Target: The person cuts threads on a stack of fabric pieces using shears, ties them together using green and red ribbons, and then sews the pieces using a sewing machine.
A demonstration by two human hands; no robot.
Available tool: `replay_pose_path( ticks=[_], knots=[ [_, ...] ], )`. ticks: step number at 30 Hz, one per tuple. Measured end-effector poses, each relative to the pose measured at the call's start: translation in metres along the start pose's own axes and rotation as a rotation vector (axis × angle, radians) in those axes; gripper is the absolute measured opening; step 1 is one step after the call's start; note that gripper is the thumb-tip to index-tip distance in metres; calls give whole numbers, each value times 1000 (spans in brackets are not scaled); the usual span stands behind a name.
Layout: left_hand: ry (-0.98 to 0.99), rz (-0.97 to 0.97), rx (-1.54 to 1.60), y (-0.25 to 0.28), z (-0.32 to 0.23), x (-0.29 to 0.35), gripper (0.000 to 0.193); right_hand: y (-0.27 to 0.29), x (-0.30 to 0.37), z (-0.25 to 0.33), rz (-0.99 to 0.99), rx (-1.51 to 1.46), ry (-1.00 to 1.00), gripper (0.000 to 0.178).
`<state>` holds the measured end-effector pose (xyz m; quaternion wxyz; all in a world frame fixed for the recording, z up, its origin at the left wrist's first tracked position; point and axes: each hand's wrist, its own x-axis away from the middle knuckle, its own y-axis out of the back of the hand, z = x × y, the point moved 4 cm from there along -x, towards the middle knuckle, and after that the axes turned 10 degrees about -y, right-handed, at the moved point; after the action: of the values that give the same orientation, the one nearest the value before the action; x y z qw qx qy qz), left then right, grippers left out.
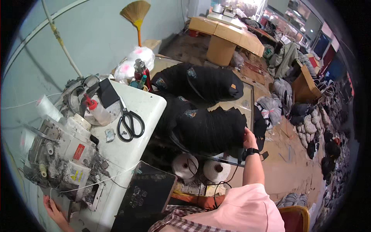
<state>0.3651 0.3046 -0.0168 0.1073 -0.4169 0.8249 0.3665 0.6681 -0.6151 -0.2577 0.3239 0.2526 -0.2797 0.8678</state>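
Observation:
My right hand [249, 139], with a dark band on the wrist, reaches to the right end of the nearer stack of black fabric pieces [216, 129]. Its fingers close on the edge of the end piece and are partly hidden there. A second stack of black fabric pieces [210, 83] lies just behind, with small patterned patches on it. At the lower left, my left hand [55, 210] is beside the front of a lint-covered sewing machine [69, 154]. The fingers of that hand are stretched out, close to a white thread [104, 180] running across the white machine table [148, 112].
Black-handled scissors [130, 125], a red-tipped bottle [98, 111] and a dark flat case [108, 92] lie on the machine table. Two white thread cones [184, 166] stand below the stacks. A broom [137, 17] leans on the wall. Bundles of grey knits [284, 92] cover the right side.

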Motion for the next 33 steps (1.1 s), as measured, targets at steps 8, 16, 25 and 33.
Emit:
replay_pose_path(
  ticks=[8, 16, 25, 33],
  knots=[
    [-6, -17, 45, -1, 4, 4, 27, -74, 113, 57, -851, 1497, 1174, 34],
    [80, -11, 120, 2, 16, 3, 26, -221, 207, 71, -268, 1125, 1698, 28],
    [144, -37, 134, 3, 14, 1, 24, -330, 196, -40, 426, 993, 1303, 58],
    [-57, -19, -58, -4, -6, 0, 24, -138, 118, 39, -630, 834, 1226, 63]
  ],
)
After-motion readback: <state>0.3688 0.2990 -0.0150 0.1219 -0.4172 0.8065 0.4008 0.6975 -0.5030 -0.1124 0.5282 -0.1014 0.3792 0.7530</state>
